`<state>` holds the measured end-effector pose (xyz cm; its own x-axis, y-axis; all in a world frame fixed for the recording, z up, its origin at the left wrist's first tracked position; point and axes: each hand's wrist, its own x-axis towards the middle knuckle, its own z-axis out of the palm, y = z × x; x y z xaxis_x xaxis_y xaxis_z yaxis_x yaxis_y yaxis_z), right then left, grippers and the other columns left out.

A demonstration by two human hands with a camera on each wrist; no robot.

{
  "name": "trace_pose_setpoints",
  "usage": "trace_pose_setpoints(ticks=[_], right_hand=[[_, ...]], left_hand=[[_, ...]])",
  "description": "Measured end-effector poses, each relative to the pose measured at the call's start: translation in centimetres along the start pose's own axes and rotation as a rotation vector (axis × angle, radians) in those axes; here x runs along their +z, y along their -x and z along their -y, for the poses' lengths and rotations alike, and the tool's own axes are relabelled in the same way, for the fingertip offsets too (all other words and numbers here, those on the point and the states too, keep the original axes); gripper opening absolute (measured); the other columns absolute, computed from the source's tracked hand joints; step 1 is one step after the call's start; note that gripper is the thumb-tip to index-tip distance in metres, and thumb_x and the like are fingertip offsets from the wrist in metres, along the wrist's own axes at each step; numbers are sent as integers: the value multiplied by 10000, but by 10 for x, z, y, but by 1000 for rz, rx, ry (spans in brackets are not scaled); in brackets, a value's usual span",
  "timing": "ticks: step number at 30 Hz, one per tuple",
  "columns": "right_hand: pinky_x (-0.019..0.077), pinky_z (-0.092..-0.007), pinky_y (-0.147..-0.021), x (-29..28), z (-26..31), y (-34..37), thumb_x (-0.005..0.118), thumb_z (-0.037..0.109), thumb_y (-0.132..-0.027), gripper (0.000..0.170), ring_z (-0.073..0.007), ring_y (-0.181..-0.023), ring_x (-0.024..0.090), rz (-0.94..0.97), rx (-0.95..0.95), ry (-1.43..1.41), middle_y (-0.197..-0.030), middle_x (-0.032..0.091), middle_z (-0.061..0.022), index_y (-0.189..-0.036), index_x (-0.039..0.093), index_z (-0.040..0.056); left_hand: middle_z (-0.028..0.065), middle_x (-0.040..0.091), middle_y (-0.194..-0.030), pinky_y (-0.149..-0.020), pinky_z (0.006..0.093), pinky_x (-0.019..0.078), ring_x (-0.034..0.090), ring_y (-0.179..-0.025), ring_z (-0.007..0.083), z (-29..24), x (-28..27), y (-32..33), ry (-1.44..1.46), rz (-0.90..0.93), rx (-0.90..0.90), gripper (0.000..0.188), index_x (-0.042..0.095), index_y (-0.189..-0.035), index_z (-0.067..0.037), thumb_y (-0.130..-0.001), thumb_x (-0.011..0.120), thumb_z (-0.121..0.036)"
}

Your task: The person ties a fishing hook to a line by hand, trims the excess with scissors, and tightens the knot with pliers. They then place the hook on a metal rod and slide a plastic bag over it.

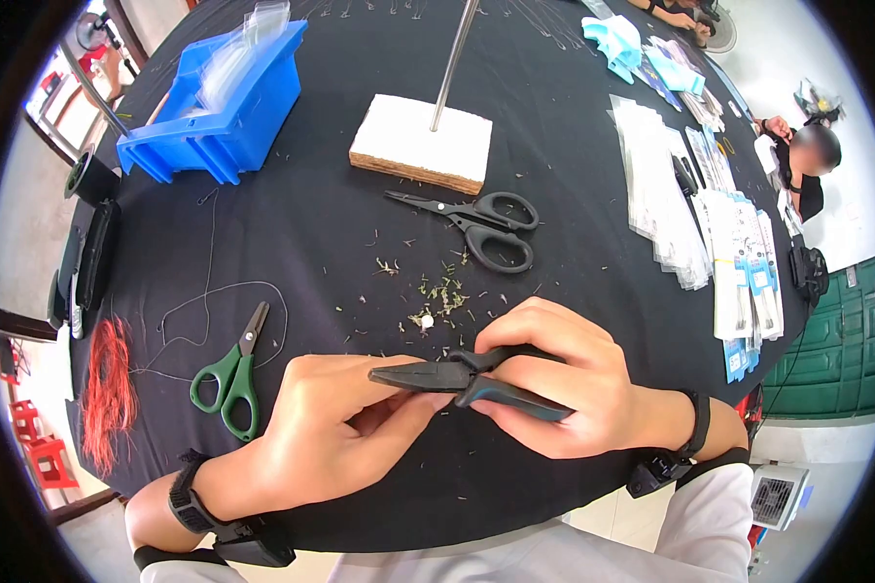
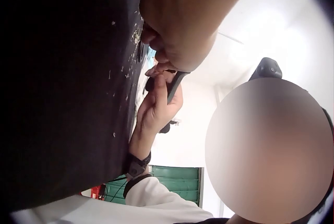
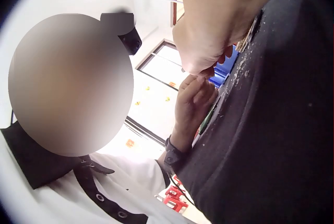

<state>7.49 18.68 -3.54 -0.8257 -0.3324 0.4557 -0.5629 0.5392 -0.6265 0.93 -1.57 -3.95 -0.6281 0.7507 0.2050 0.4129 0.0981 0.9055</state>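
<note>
Black-handled pliers (image 1: pixel 423 375) lie level above the black cloth in the head view, jaws pointing left. My right hand (image 1: pixel 569 381) grips their handles, with fingers curled round them. My left hand (image 1: pixel 335 428) is just left of it, thumb and fingertips pinched together beneath the pliers' jaws; whatever is between those fingertips is hidden. In the left wrist view the right hand (image 2: pixel 159 109) holds the dark handle. The right wrist view shows the left hand (image 3: pixel 193 104) with curled fingers, close to the other hand.
Black scissors (image 1: pixel 486 228) and small clippings (image 1: pixel 444 294) lie beyond the hands. Green scissors (image 1: pixel 233 384), grey thread and red strands (image 1: pixel 110 394) are at left. A white block (image 1: pixel 423 136) with a metal rod, a blue bin (image 1: pixel 214 126) and packets (image 1: pixel 651 194) stand farther off.
</note>
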Motion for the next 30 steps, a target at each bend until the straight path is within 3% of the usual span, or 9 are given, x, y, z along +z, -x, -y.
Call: trace_pose_setpoints(ticks=[5,14,17,30], right_hand=[[472,-324,-626,1,-1,1,718,17,-647,185,-269,-754,575,-7,21,-5,-898,562,-131,-790,604,-14],[440,-333,-592,1,-2,1,659,-34,-584,177,-281,-689,547,19,-17,-72,-913,561,-164,-744,584,-33],[456,-375,-698,-3,1,3,677,-3,-604,271,-317,-817,532,108,31,-96,-968,514,-156,-838,541,-21],[454,-386,-719,-2,2,4,674,-14,-610,280,-333,-835,527,121,89,-126,-958,501,-165,-843,520,-24]], left_hand=[[80,593,-624,-407,228,356,485,-441,93,2,1,1,11,-2,-14,212,666,-974,-14,-768,655,35],[106,593,-629,-428,264,390,538,-476,198,-2,0,0,-70,12,7,194,684,-923,-25,-740,671,38],[102,595,-628,-428,267,391,542,-477,192,-3,3,2,-69,-23,-11,194,686,-918,-30,-738,670,40],[95,552,-573,-414,243,358,488,-446,128,-4,4,2,-17,-44,-89,148,689,-864,-5,-743,637,63]])
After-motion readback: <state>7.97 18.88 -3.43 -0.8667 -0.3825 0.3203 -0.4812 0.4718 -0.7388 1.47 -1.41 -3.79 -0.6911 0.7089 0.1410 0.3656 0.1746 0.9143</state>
